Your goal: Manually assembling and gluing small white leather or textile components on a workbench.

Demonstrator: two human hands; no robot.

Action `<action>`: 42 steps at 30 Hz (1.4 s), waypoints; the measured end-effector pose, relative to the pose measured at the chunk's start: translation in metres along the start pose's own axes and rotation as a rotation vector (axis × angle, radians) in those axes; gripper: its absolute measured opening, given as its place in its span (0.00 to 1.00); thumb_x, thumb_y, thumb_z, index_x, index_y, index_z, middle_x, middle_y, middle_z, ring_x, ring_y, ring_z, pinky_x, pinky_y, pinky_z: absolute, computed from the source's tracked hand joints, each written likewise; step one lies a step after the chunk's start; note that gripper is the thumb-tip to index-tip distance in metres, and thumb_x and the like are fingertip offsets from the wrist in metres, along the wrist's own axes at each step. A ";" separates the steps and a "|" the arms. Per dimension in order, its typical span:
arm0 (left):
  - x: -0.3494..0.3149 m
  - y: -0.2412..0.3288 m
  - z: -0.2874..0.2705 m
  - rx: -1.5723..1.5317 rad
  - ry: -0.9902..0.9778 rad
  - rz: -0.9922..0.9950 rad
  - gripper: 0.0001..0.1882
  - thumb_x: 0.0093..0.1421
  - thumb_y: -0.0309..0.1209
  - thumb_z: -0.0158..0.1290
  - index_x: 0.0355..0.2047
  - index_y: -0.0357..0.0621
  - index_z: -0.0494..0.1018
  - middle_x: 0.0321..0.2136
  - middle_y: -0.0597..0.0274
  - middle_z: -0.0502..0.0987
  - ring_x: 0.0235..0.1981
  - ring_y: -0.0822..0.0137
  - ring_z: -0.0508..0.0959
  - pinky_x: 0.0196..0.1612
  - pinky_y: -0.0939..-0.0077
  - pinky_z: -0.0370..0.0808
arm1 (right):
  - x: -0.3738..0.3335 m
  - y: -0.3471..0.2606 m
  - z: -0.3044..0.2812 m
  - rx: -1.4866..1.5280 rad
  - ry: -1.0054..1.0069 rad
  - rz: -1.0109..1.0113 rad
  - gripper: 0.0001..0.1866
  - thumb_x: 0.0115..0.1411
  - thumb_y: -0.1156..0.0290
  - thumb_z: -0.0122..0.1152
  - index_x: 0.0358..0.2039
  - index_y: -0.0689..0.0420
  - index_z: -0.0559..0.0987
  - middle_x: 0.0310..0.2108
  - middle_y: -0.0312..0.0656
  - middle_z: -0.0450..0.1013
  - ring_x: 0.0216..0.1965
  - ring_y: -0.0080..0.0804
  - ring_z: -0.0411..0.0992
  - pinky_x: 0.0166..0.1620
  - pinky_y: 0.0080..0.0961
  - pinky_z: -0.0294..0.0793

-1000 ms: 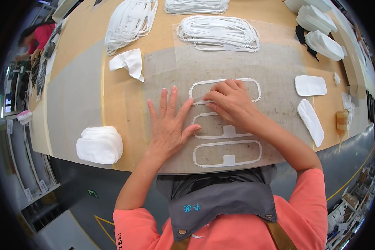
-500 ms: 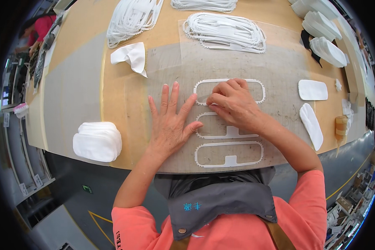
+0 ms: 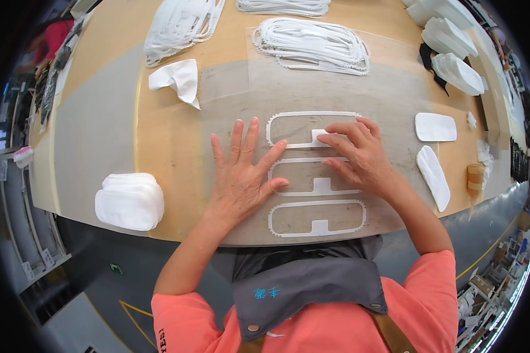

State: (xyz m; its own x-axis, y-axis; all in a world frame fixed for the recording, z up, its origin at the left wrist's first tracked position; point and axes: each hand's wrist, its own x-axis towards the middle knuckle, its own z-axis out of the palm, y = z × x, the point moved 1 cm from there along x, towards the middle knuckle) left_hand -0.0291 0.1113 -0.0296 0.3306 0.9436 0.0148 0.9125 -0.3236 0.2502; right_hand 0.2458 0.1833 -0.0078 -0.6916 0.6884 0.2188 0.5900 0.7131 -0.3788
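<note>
My left hand (image 3: 241,179) lies flat, fingers spread, gripping nothing; index fingertip at the near-left corner of the far white frame (image 3: 312,113), thumb tip by the left end of the middle frame (image 3: 322,187). My right hand (image 3: 362,153) is half-curled, thumb and index apart, index tip on the far frame's tab; not pinching anything that I can see, and the hand covers that frame's right end. Far frame lies flat on the surface (image 3: 100,129), toothed along its visible left end. Middle frame just on my side of it, near frame (image 3: 320,227) closer to me again. Straight beyond the far frame: pile of white frames (image 3: 312,44). Left of it and farther off, crumpled white cloth (image 3: 182,79); left and closer to me, stack of white pads (image 3: 129,202). To its right, rounded white pad (image 3: 436,127), narrower white pad (image 3: 433,176) nearer me, then brown bottle (image 3: 476,179).
</note>
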 end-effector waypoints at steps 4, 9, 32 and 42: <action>0.011 0.012 0.002 -0.010 0.003 0.048 0.36 0.63 0.65 0.48 0.69 0.74 0.67 0.78 0.51 0.43 0.78 0.44 0.37 0.70 0.23 0.32 | -0.011 0.007 -0.008 -0.039 0.032 0.053 0.19 0.63 0.59 0.67 0.53 0.48 0.80 0.53 0.36 0.73 0.53 0.37 0.70 0.66 0.46 0.58; 0.016 0.016 0.004 -0.001 -0.047 0.067 0.38 0.61 0.66 0.50 0.70 0.75 0.65 0.78 0.52 0.43 0.78 0.44 0.37 0.71 0.23 0.32 | -0.029 0.023 -0.022 -0.100 0.077 0.112 0.18 0.64 0.65 0.67 0.54 0.51 0.80 0.53 0.40 0.74 0.54 0.40 0.71 0.64 0.45 0.60; 0.049 0.055 0.016 0.012 -0.096 0.280 0.50 0.61 0.71 0.45 0.75 0.55 0.56 0.77 0.58 0.51 0.78 0.55 0.45 0.73 0.31 0.30 | -0.037 0.014 0.001 -0.157 -0.234 0.070 0.50 0.65 0.30 0.41 0.76 0.53 0.54 0.77 0.43 0.49 0.78 0.38 0.45 0.76 0.53 0.32; 0.042 0.043 0.006 0.039 -0.101 0.189 0.52 0.62 0.69 0.46 0.76 0.49 0.51 0.77 0.57 0.49 0.78 0.54 0.45 0.73 0.29 0.34 | -0.042 0.015 -0.012 -0.288 -0.264 0.184 0.54 0.63 0.25 0.37 0.77 0.52 0.52 0.79 0.39 0.46 0.78 0.35 0.44 0.76 0.60 0.28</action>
State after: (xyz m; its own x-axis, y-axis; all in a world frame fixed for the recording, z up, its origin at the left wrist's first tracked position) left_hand 0.0248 0.1363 -0.0240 0.5170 0.8550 -0.0400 0.8402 -0.4980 0.2146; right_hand 0.2886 0.1663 -0.0114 -0.6250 0.7765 -0.0802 0.7796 0.6157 -0.1149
